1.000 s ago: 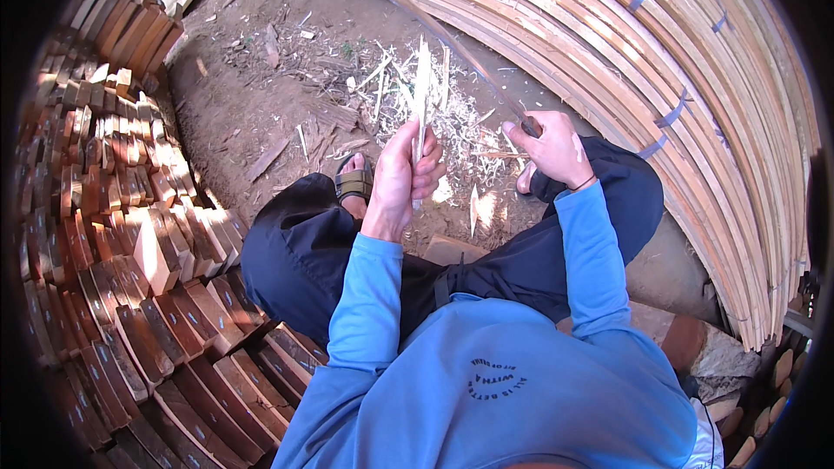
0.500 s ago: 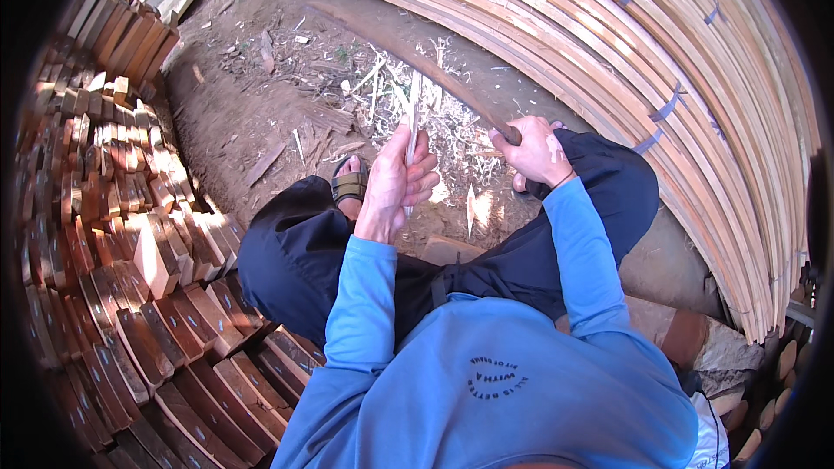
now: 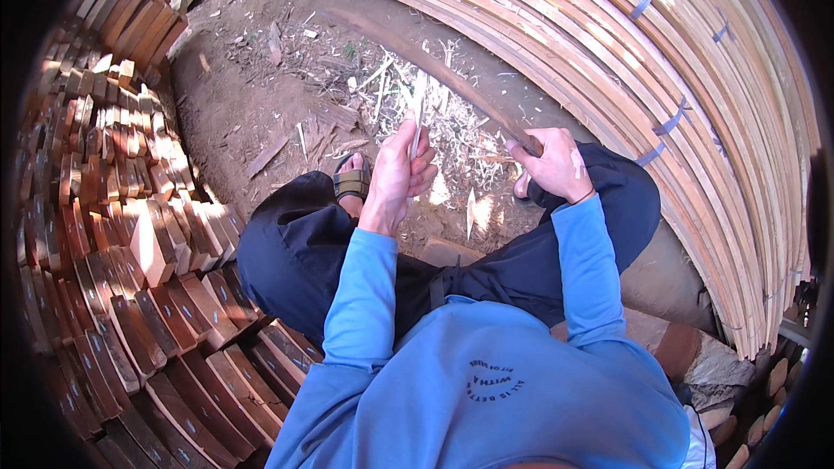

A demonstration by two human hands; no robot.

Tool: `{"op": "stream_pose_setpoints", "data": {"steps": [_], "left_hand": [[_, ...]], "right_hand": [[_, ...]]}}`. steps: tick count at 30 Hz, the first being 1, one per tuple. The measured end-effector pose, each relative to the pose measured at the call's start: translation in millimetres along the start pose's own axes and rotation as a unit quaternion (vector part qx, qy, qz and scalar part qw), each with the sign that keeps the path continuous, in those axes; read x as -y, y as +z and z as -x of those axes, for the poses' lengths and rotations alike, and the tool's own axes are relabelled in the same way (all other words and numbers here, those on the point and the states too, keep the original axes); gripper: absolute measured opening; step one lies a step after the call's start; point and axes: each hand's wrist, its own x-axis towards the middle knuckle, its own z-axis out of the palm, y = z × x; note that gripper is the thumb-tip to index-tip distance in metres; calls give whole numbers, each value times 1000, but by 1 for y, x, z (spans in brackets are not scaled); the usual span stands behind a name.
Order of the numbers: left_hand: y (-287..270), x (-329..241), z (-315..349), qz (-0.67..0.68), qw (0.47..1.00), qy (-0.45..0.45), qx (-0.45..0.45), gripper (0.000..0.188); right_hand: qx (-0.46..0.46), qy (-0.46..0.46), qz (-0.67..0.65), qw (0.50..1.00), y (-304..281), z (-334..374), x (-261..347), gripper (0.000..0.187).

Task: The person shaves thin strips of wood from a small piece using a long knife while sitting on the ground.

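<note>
Sits low among timber in dark trousers (image 3: 291, 239) and a blue long-sleeved shirt (image 3: 486, 339), with knees spread wide. Grips a pale wooden strip (image 3: 420, 91) in the left hand (image 3: 400, 175), with fingers curled closed around it. Points the strip away from the body, toward the far side, leaning only slightly right. Grasps the handle end of a long, brown, blade-like tool (image 3: 469, 93) in the closed right hand (image 3: 558, 165), near the right knee. Slants the tool's long axis from near right to far left, across the line of the strip, at or just past its far tip in this view. Cannot tell from here about contact or a gap between the two. Has the left hand nearest the strip, with the right hand off to its right. Leaves curled shavings (image 3: 460, 132) on the ground beyond and between the hands, near a pointed sliver (image 3: 471, 213). Shows stacked wooden blocks (image 3: 178, 239) at left and long, pale slats (image 3: 556, 26) at far right, bound with bluish ties (image 3: 671, 117).
</note>
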Motion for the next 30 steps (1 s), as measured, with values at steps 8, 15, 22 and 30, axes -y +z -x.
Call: {"op": "stream_pose_setpoints", "data": {"steps": [8,15,22,30], "left_hand": [[6,11,5,-73,997,-25,-22,47],[13,1,3,-68,997,3,-37,49],[-6,9,-9,-147,981,45,-121,49],[-10,11,-8,-356,916,123,-139,62]], "right_hand": [[4,21,128,991,2,-27,-20,27],[-70,46,22,996,14,-45,-25,42],[58,11,7,998,3,-7,-12,31],[-2,7,65,998,18,-33,-23,36]]}}
